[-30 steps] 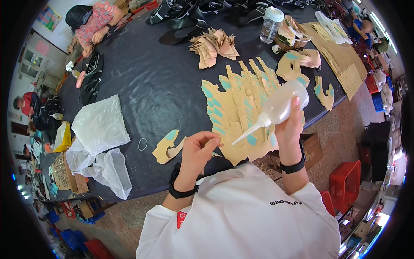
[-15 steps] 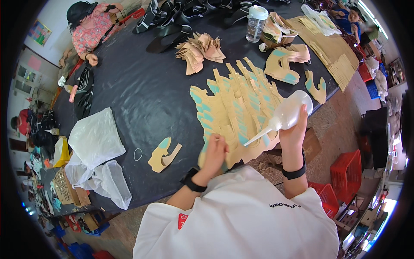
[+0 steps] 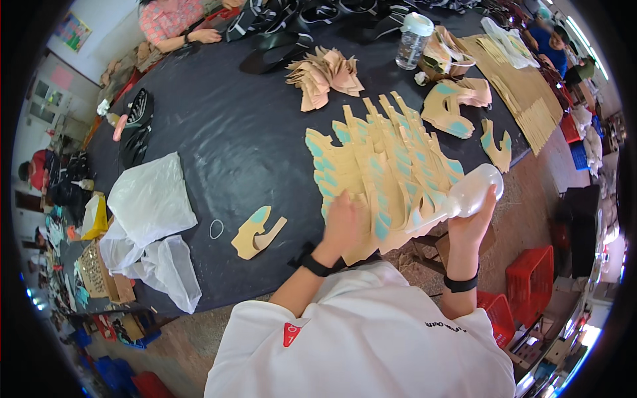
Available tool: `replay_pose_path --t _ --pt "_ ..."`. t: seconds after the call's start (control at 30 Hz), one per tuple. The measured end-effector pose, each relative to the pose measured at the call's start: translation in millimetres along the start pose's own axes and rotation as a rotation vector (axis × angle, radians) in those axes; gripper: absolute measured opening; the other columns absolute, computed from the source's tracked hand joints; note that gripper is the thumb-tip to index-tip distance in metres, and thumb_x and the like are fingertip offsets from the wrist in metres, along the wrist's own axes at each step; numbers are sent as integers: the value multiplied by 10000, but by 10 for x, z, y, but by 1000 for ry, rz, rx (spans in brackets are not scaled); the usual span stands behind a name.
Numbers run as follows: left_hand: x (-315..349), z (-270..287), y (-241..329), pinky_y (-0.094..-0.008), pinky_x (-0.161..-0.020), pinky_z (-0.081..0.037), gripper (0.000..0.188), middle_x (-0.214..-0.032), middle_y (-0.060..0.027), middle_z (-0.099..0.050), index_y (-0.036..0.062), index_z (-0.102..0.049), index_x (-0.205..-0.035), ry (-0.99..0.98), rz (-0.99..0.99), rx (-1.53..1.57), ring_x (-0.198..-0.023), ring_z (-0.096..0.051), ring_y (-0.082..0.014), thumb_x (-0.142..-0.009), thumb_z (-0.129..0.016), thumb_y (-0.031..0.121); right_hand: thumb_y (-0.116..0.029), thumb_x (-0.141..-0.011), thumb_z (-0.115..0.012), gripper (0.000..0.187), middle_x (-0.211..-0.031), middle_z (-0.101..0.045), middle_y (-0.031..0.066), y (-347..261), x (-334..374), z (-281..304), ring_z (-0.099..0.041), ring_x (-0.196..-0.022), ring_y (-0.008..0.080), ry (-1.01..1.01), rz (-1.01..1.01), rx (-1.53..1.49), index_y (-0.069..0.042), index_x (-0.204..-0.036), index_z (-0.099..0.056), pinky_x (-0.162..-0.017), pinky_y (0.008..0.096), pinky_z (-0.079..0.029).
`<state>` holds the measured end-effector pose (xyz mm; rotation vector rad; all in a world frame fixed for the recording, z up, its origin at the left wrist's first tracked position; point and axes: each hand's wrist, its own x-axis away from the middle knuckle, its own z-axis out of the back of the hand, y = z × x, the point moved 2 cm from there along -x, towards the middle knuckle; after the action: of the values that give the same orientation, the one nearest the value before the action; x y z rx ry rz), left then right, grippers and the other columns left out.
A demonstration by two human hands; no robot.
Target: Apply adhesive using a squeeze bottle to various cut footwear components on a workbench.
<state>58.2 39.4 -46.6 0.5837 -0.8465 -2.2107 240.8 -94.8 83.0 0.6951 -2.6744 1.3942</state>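
Observation:
My right hand (image 3: 470, 229) is wrapped round a white translucent squeeze bottle (image 3: 479, 188). The bottle lies tilted, its long thin nozzle pointing down and left over the near edge of a spread of tan shoe-part pieces (image 3: 340, 159). These pieces overlap in rows and bear blue-green patches. My left hand (image 3: 343, 225) is at the near left part of the spread, over or touching it. Motion smears its fingers, so their grip is unclear. A single tan cut-out piece (image 3: 247, 237) with one blue-green patch lies to the left of that hand.
On the dark table (image 3: 225, 146) are plastic bags (image 3: 152, 202), a white ring (image 3: 216, 229), pinkish pieces (image 3: 322, 76), more tan cut-outs (image 3: 443, 109), a lidded clear jar (image 3: 411, 43) and black footwear (image 3: 279, 53). Red crates (image 3: 529, 278) stand right. A co-worker (image 3: 174, 23) is far left.
The bottle and my right hand have moved right and nearer, taking the nozzle rightward along the pieces. My left hand has shifted slightly and blurred. The co-worker's hand is farther off. The whole view has shifted.

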Motion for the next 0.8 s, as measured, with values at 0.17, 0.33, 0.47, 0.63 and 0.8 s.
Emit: replay_pose_path --t 0.17,0.33,0.47,0.63,0.8 --pt "326 704 -896 -406 -687 -430 286 -898 -170 -484 -6 -462 -920 84 393 -630 -835 -507 -324 -679 -600 61 -452 -807 -552 544 -1038 -522 76 100 11 -87 -536 -919 210 20 -51 23 -74 -1176 -425 -735 346 -473" --pt "586 927 -1023 -373 -664 -441 215 -846 -129 -482 10 -486 -841 -58 237 -719 -783 -513 -285 -681 -606 90 -462 -803 -549 544 -1003 -523 64 249 76 -295 -540 -889 204 -36 -63 65 -77 -1169 -431 -734 348 -476" --pt "730 873 -1238 -324 -626 -456 134 -732 -85 -488 46 -512 -778 16 7 -878 -748 -530 -244 -695 -601 103 -459 -800 -554 543 -1002 -521 54 324 120 -410 -536 -889 196 -76 -108 60 -85 -1174 -431 -733 350 -476" --pt "581 1064 -1170 -285 -556 -455 82 -747 -93 -587 13 -573 -846 55 133 -238 -607 -547 -190 -784 -551 62 -449 -809 -546 528 -1016 -521 53 356 141 -405 -531 -912 190 -127 -129 62 -87 -1176 -430 -749 345 -469" --pt "398 1185 -231 -219 -498 -406 164 -871 -76 -647 -44 -597 -944 -10 551 989 -520 -489 -76 -854 -496 49 -405 -829 -544 498 -1051 -522 56 403 120 -377 -528 -946 187 -188 -120 50 -77 -1184 -426 -792 342 -453"
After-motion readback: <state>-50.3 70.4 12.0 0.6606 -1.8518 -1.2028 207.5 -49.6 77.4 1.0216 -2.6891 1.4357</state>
